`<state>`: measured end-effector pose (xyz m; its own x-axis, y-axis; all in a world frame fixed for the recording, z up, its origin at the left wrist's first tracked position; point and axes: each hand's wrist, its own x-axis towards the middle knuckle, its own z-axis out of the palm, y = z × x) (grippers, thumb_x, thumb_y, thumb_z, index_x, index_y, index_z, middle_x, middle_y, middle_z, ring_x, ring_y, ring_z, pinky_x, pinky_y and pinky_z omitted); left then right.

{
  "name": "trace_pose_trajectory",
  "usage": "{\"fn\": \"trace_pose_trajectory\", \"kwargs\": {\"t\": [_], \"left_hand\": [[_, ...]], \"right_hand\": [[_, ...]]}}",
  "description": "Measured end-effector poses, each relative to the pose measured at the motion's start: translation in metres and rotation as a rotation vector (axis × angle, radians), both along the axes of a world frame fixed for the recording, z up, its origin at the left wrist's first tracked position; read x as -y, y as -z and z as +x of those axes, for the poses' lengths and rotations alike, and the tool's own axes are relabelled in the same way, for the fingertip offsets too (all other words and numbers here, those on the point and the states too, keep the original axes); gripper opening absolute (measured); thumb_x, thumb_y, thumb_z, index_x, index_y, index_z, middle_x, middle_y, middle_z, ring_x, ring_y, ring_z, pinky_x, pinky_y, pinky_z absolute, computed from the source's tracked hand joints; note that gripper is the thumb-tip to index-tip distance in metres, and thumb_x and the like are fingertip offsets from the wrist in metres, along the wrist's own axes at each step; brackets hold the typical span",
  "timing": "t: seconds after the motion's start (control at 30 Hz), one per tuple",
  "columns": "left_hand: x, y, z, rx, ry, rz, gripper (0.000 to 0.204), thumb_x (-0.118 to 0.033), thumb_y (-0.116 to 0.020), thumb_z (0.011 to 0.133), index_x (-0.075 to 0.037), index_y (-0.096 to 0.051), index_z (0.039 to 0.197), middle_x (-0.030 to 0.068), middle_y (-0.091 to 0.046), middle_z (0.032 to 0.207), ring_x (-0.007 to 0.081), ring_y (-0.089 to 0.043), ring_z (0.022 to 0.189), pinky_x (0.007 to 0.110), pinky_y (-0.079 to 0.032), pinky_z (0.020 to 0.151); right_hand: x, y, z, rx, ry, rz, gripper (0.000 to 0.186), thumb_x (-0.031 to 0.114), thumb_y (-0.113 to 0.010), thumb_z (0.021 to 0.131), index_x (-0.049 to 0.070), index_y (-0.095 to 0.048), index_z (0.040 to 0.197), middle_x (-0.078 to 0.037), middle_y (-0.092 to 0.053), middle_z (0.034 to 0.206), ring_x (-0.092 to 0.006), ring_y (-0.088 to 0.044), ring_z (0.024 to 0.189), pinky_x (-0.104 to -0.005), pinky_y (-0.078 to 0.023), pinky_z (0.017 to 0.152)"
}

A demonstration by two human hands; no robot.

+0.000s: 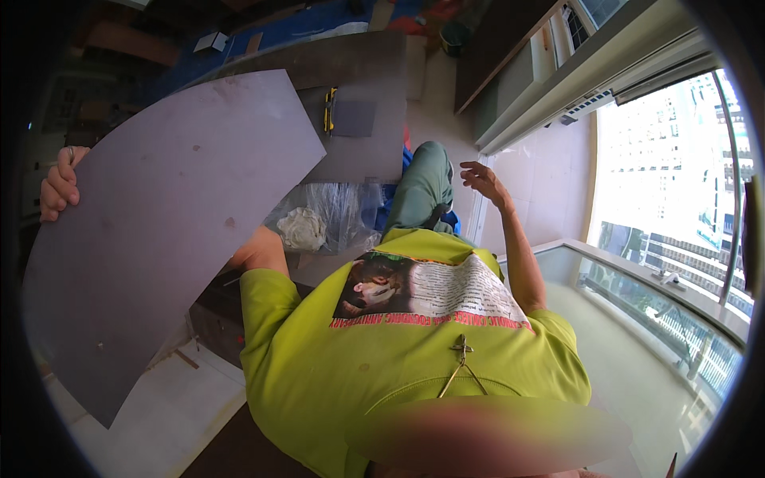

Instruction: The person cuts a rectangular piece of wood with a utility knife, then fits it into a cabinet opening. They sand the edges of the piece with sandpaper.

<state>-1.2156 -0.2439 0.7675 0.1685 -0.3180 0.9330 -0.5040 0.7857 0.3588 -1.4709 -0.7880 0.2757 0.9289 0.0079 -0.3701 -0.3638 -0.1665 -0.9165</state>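
A large, thin grey sheet [171, 191] with a few brownish spots fills the left side, tilted beside my body. Around its outer left edge curl the fingers of my left hand [62, 183]; most of that forearm is hidden behind the sheet. My right hand [486, 183] is in the air right of my knee, empty, its fingers loosely bent and apart. Beyond the sheet, a yellow and black utility knife [329, 110] lies by a small dark grey rectangular piece [354, 118] on a brown-grey work surface [374, 64]. Nearer me are clear plastic wrap [347, 211] and a crumpled white cloth [302, 229].
On my right stand a framed glass panel [661, 299] and a bright window [669, 151]. A dark brown panel [506, 48] rises at the far right. Blue covering [175, 72] and a small white box [210, 42] are at the back left. A white surface [191, 390] lies at lower left.
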Motion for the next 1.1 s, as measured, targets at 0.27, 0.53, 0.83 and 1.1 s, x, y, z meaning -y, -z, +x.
{"fn": "trace_pose_trajectory", "kwargs": {"t": [0.27,0.53,0.83,1.1], "left_hand": [[0.025,0.018,0.106,0.056,-0.186,-0.008,0.046,-0.035,-0.029,0.108,-0.010,-0.065,0.096,0.0031,-0.060,0.087,0.0148,-0.060,0.076,0.029,-0.040,0.083],[0.051,0.010,0.172,0.048,-0.532,0.031,0.047,-0.037,-0.027,0.108,-0.011,-0.065,0.097,0.0030,-0.060,0.087,0.0150,-0.060,0.077,0.029,-0.040,0.083],[0.068,-0.021,0.168,0.097,-0.777,0.098,0.045,-0.037,-0.027,0.108,-0.011,-0.064,0.103,0.0031,-0.061,0.091,0.0151,-0.060,0.083,0.031,-0.039,0.085],[0.128,-0.023,0.176,-0.060,-0.932,0.051,0.033,-0.023,-0.031,0.106,-0.011,-0.058,0.092,0.0003,-0.056,0.084,0.0167,-0.058,0.081,0.034,-0.038,0.076]], "right_hand": [[0.109,-0.012,0.273,0.075,-0.064,-0.028,0.049,0.036,-0.061,0.098,0.005,-0.056,0.135,-0.007,-0.068,0.105,-0.0158,-0.064,0.094,-0.0298,-0.051,0.081],[0.170,-0.036,0.623,0.261,-0.084,-0.048,0.054,0.038,-0.062,0.097,-0.001,-0.056,0.134,-0.010,-0.067,0.112,-0.0181,-0.065,0.099,-0.0303,-0.050,0.084],[0.101,0.044,0.660,-0.066,-0.429,0.195,0.041,0.029,-0.060,0.098,0.006,-0.059,0.131,-0.002,-0.066,0.101,-0.0113,-0.064,0.091,-0.0269,-0.051,0.077],[-0.020,0.009,0.734,-0.052,-0.874,0.347,0.039,0.026,-0.062,0.097,0.006,-0.059,0.131,-0.004,-0.067,0.100,-0.0105,-0.064,0.085,-0.0246,-0.051,0.076]]}}
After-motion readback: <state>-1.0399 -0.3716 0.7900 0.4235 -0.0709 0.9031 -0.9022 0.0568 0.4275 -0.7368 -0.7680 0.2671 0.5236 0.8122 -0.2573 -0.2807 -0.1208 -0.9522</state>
